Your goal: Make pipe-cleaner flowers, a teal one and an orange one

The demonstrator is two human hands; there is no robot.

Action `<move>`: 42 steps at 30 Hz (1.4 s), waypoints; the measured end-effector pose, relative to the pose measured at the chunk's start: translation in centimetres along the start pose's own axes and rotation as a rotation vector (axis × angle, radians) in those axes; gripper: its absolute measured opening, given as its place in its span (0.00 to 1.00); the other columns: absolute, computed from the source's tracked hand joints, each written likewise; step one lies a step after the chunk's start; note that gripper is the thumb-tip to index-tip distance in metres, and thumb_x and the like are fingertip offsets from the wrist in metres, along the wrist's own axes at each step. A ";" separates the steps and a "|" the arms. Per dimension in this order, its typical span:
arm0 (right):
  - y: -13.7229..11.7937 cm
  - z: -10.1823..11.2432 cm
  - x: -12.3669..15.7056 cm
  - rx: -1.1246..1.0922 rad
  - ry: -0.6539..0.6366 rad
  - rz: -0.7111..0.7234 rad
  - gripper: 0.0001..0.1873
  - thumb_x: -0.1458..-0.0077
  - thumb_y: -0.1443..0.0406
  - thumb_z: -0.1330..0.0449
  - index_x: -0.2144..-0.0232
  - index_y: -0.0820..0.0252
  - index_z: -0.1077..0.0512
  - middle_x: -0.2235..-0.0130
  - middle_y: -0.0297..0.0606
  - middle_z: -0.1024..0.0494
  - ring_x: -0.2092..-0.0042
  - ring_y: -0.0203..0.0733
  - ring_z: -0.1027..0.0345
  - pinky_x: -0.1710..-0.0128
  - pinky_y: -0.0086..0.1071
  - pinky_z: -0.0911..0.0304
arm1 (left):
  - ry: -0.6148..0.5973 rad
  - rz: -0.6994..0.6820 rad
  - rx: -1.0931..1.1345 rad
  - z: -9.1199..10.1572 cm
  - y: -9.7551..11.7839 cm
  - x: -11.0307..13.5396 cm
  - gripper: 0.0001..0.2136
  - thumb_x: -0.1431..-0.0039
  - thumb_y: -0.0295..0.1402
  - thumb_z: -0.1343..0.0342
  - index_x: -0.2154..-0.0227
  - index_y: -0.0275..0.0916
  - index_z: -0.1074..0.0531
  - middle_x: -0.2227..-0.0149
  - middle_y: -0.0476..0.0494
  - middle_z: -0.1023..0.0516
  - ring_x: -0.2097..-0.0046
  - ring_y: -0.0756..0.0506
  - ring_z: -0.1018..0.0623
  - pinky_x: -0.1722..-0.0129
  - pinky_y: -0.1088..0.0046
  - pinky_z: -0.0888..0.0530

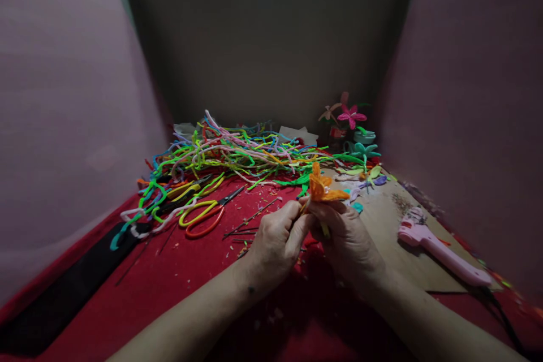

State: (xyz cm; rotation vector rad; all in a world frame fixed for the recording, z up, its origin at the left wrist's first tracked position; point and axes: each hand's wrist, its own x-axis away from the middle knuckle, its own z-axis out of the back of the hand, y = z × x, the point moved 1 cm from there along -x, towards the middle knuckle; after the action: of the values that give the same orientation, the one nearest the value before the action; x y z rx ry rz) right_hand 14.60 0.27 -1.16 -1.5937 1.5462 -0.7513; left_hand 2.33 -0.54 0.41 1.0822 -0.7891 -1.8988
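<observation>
An orange pipe-cleaner flower (324, 188) rises above my two hands, its petals spread to the top and right. My right hand (345, 235) is closed around the base of the flower, with a short yellowish piece showing below the fingers. Close against it, my left hand (280, 232) pinches at the stem just under the petals. The fingertips of both hands meet there, and the exact grip is partly hidden. Scissors (207, 212) with yellow and red handles lie on the red cloth (169, 288), left of my left hand.
A tangled heap of colourful pipe cleaners (237, 150) spreads along the back. Finished flowers (352, 117) stand at the back right. A pink glue gun (445, 254) lies on a cardboard sheet (382, 249), its cord trailing right. Thin dark rods (250, 219) lie near my left hand.
</observation>
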 end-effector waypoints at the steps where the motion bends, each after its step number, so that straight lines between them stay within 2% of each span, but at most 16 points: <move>1: 0.0 0.0 0.0 0.003 -0.005 -0.001 0.07 0.56 0.63 0.36 0.78 0.60 0.30 0.80 0.27 0.42 0.77 0.30 0.58 0.78 0.28 0.58 | 0.023 -0.034 -0.052 -0.1 -0.3 0.1 0.09 0.39 0.35 0.55 0.71 0.38 0.34 0.73 0.49 0.32 0.72 0.51 0.33 0.69 0.77 0.36; 4: 0.0 0.0 -0.1 0.016 -0.003 -0.006 0.09 0.57 0.63 0.35 0.79 0.60 0.32 0.81 0.26 0.43 0.78 0.30 0.59 0.79 0.28 0.59 | 0.080 -0.147 -0.247 -0.2 -1.1 0.1 0.08 0.39 0.32 0.57 0.68 0.39 0.33 0.70 0.47 0.29 0.70 0.50 0.29 0.66 0.76 0.34; 8: 0.0 -0.4 -0.1 0.023 0.037 -0.007 0.11 0.59 0.62 0.35 0.81 0.60 0.33 0.81 0.25 0.42 0.79 0.29 0.57 0.79 0.28 0.58 | 0.100 -0.255 -0.629 -0.2 -1.9 0.1 0.10 0.37 0.32 0.61 0.65 0.37 0.35 0.72 0.46 0.30 0.71 0.49 0.28 0.71 0.75 0.33; 11: 0.1 -0.7 -0.1 0.033 0.061 0.011 0.11 0.59 0.64 0.35 0.83 0.60 0.34 0.82 0.25 0.41 0.79 0.29 0.56 0.79 0.28 0.56 | 0.097 -0.333 -0.737 -0.1 -2.1 0.1 0.11 0.36 0.31 0.63 0.64 0.36 0.35 0.73 0.47 0.32 0.73 0.50 0.30 0.73 0.76 0.34; 14: 0.1 -0.7 -0.1 0.026 0.073 0.019 0.12 0.60 0.64 0.34 0.84 0.60 0.34 0.82 0.24 0.40 0.79 0.29 0.55 0.79 0.28 0.55 | 0.074 -0.293 -0.540 0.2 -1.6 -0.1 0.11 0.36 0.30 0.62 0.70 0.38 0.36 0.77 0.52 0.37 0.77 0.53 0.36 0.75 0.78 0.38; 19: 0.3 -0.4 -0.1 -0.006 0.089 0.013 0.09 0.61 0.64 0.33 0.81 0.60 0.31 0.80 0.26 0.38 0.79 0.29 0.53 0.78 0.27 0.54 | -0.054 -0.001 -0.115 0.6 -0.3 -0.4 0.14 0.37 0.35 0.59 0.78 0.37 0.40 0.80 0.54 0.44 0.78 0.55 0.42 0.77 0.80 0.42; 24: 0.0 0.0 -0.2 0.027 0.007 0.024 0.07 0.58 0.63 0.34 0.77 0.61 0.28 0.79 0.28 0.36 0.77 0.29 0.50 0.77 0.26 0.52 | -0.105 0.184 0.256 0.6 0.2 -0.5 0.15 0.40 0.40 0.56 0.77 0.36 0.37 0.82 0.56 0.46 0.79 0.56 0.45 0.81 0.80 0.46; 28: -0.9 0.3 -0.3 0.115 -0.060 0.010 0.10 0.62 0.64 0.32 0.74 0.61 0.25 0.78 0.29 0.35 0.78 0.28 0.53 0.79 0.26 0.54 | -0.158 0.335 0.539 0.5 0.2 -0.6 0.12 0.41 0.40 0.54 0.74 0.37 0.37 0.85 0.58 0.47 0.84 0.56 0.48 0.85 0.80 0.50; 31: -1.3 0.6 -0.4 0.144 -0.055 -0.014 0.10 0.62 0.64 0.32 0.74 0.61 0.26 0.80 0.26 0.38 0.80 0.26 0.60 0.82 0.25 0.61 | -0.173 0.382 0.676 0.6 0.3 -0.6 0.11 0.42 0.39 0.52 0.75 0.37 0.37 0.85 0.59 0.48 0.84 0.57 0.50 0.86 0.82 0.50; 33: -1.4 0.8 -0.5 0.128 -0.067 -0.023 0.08 0.60 0.64 0.34 0.76 0.61 0.27 0.82 0.25 0.42 0.80 0.26 0.61 0.82 0.25 0.62 | -0.201 0.405 0.768 0.7 0.4 -0.5 0.12 0.42 0.38 0.52 0.76 0.37 0.37 0.86 0.59 0.50 0.84 0.58 0.52 0.86 0.83 0.50; 37: -1.3 0.8 -0.6 0.023 -0.150 -0.078 0.07 0.58 0.64 0.36 0.80 0.61 0.30 0.83 0.25 0.43 0.80 0.27 0.57 0.82 0.24 0.59 | -0.293 0.468 0.957 0.7 0.5 -0.2 0.13 0.41 0.38 0.52 0.77 0.37 0.37 0.87 0.60 0.52 0.86 0.59 0.55 0.88 0.85 0.51; 39: -1.4 0.7 -0.5 -0.017 -0.173 -0.146 0.07 0.60 0.63 0.35 0.78 0.60 0.28 0.83 0.26 0.42 0.80 0.27 0.55 0.82 0.24 0.57 | -0.366 0.487 1.059 0.8 0.5 0.0 0.12 0.41 0.37 0.52 0.77 0.36 0.36 0.87 0.61 0.52 0.87 0.59 0.56 0.89 0.85 0.48; 42: -1.4 0.5 -0.2 -0.038 -0.260 -0.241 0.13 0.64 0.59 0.33 0.73 0.59 0.25 0.82 0.28 0.36 0.80 0.28 0.49 0.81 0.23 0.52 | -0.508 0.528 1.203 0.9 0.3 0.3 0.11 0.42 0.36 0.51 0.76 0.36 0.34 0.87 0.61 0.52 0.87 0.59 0.56 0.89 0.84 0.44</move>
State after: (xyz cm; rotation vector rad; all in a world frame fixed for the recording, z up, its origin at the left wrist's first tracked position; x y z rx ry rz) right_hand 15.78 0.53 -0.22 -1.8479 1.2034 -0.6152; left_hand 1.50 -0.83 0.96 0.8350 -2.4037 -1.1398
